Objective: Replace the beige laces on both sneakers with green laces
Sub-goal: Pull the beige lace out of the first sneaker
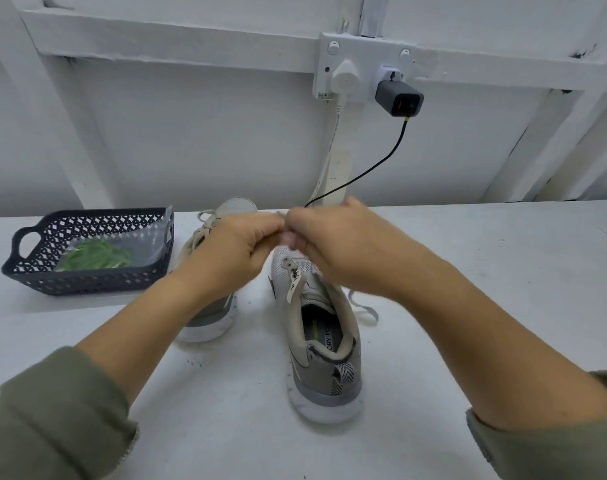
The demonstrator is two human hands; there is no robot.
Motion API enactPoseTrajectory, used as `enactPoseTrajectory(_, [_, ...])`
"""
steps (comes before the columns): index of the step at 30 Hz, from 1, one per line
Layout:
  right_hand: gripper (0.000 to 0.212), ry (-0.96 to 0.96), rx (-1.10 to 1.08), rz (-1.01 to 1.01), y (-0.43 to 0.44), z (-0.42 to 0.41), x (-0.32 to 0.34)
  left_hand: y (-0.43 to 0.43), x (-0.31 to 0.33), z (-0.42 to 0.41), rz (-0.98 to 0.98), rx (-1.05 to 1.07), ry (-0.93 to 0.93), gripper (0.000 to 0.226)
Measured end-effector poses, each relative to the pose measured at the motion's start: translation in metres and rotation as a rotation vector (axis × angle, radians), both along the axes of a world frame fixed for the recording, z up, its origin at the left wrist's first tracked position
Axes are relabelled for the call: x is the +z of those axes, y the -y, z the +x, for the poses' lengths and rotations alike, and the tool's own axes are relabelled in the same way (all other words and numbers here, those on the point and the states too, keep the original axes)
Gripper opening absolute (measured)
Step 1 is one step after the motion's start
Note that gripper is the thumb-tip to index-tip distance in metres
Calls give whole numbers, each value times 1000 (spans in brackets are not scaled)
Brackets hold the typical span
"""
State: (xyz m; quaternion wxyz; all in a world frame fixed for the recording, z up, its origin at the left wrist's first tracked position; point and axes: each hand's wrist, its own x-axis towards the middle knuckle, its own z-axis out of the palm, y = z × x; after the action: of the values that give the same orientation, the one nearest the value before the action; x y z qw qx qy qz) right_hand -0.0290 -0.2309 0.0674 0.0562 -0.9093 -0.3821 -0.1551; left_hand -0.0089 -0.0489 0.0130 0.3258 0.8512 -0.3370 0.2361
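One basket (87,279) | green laces (95,258) inside | left hand (233,244), right hand (331,244) pinch lace (280,213)

Both hands (232,251) (336,244) raised together, fingers curled — pinching, forearms converging

White table (468,271) w/ L sneaker (210,318), R sneaker (324,362) & dark basket (87,284).

Bright, even light, soft shadows; wide-angle bending at edges, slight blur
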Motion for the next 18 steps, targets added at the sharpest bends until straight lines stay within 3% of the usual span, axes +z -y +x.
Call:
enactPoseTrajectory(4, [27,91,-23,62,16,33,10,2,-17,-10,54,-121,-142,18])
enactPoseTrajectory(7, [32,129,-33,65,22,54,-3,5,-18,-22,-9,-162,-141,22])
enactPoseTrajectory(10, [44,123,-53,63,19,59,-21,13,-7,-35,-240,-198,-59,23])
enactPoseTrajectory(14, [42,111,-41,8,13,48,-44,21,11,-32,-657,-122,-36,19])
enactPoseTrajectory(16, [34,159,-17,-23,10,36,-48,13,15,-20,-597,29,69,20])
enactPoseTrajectory(18, [28,223,40,-27,6,21,-45,-1,11,-7,-286,143,177,18])
